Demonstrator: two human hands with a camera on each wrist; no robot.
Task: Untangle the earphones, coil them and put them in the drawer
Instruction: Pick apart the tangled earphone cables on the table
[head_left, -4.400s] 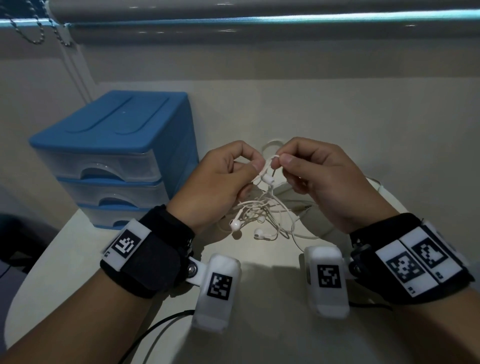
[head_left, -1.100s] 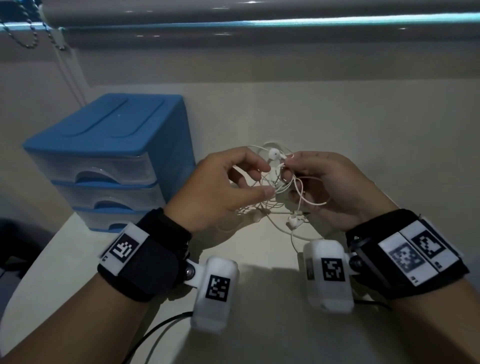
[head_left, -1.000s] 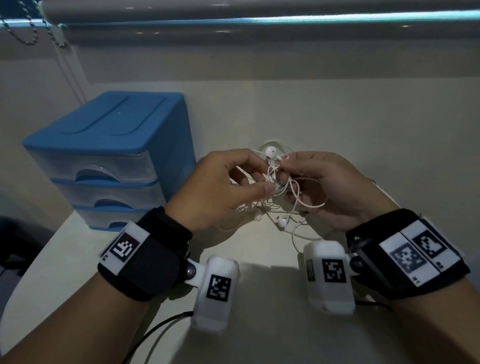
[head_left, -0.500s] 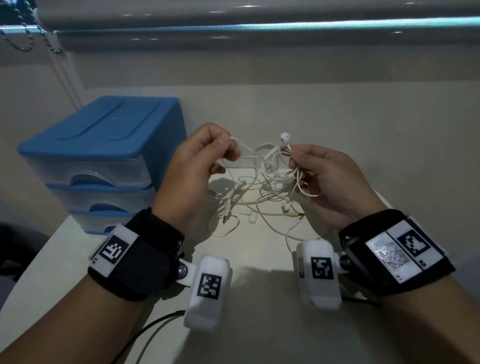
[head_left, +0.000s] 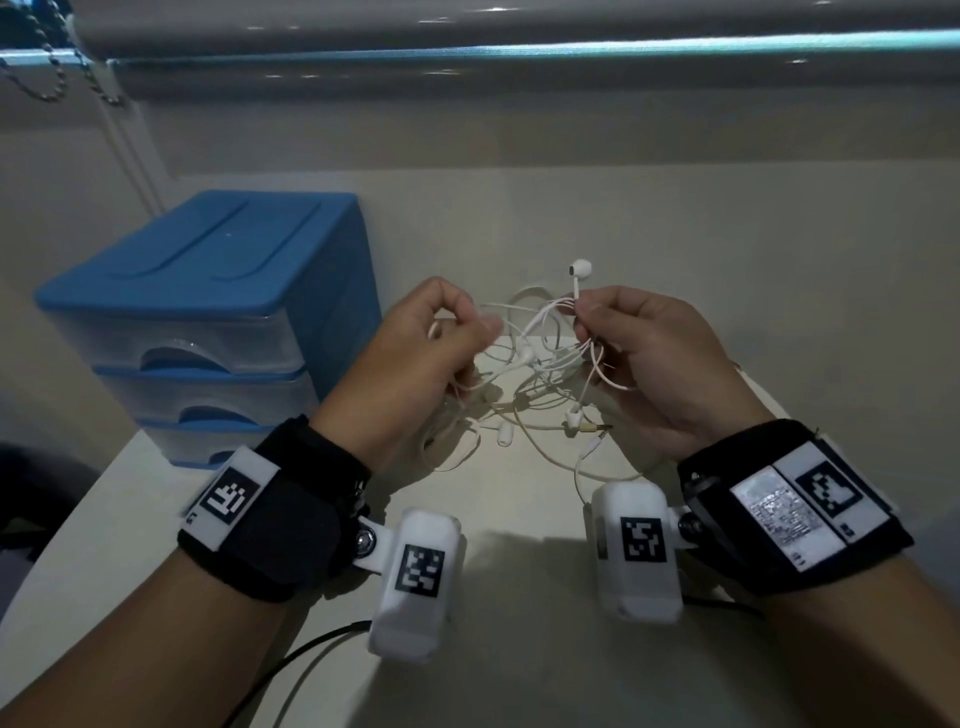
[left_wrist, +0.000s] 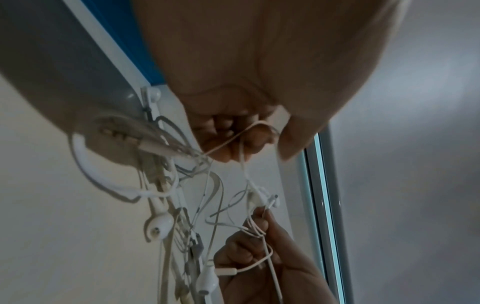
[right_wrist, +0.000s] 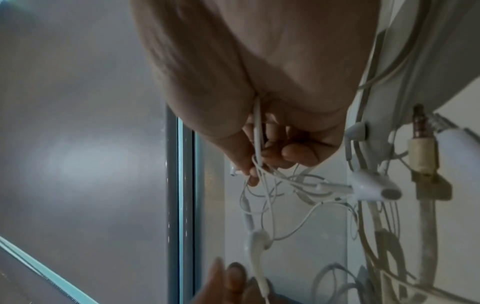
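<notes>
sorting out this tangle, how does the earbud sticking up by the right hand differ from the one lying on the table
The raised earbud stands above the right hand, which pinches its stem; the loose earbud lies flat on the table, untouched. The raised one is upright, the loose one is on its side. Both are white and wired into one tangle.

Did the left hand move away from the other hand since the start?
Yes. The left hand moved left, toward the blue drawer unit, away from the right hand.

The white earphones (head_left: 540, 364) hang in a tangled knot above the table, one earbud sticking up. The blue drawer unit (head_left: 202, 322) stands to the left, its drawers closed.
</notes>
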